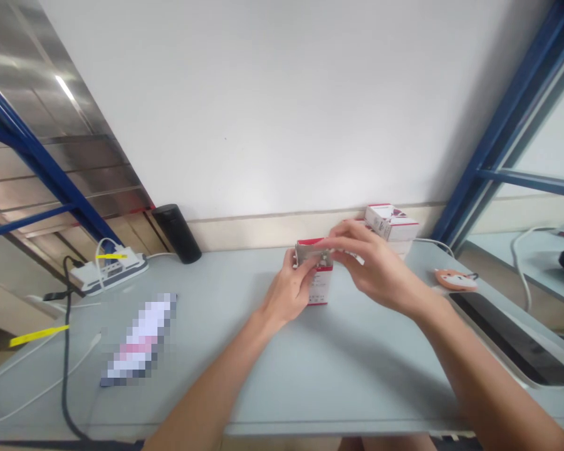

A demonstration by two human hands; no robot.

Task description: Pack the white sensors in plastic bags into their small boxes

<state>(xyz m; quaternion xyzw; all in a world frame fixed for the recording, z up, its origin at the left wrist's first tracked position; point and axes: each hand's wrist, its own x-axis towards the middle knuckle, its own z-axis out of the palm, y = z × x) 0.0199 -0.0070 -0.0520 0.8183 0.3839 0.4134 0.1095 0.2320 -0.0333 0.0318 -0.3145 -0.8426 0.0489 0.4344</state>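
Note:
A small white box with red edges [318, 289] stands upright near the middle of the grey table, its top open and greyish inside. My left hand [289, 289] wraps round the box's left side, with the thumb over its near top edge. My right hand [367, 260] is at the top right of the box, its fingers bent toward the opening. Those fingertips partly overlap the rim, and whether they grip anything is too small to tell.
White-and-red boxes [391, 224] stand at the back right. A black cylinder [177, 233] and a power strip [115, 275] are at the back left, with cables nearby. A pixelated item [141, 338] lies left; an orange-and-white object [455, 280] and a dark-screened device [514, 338] lie right.

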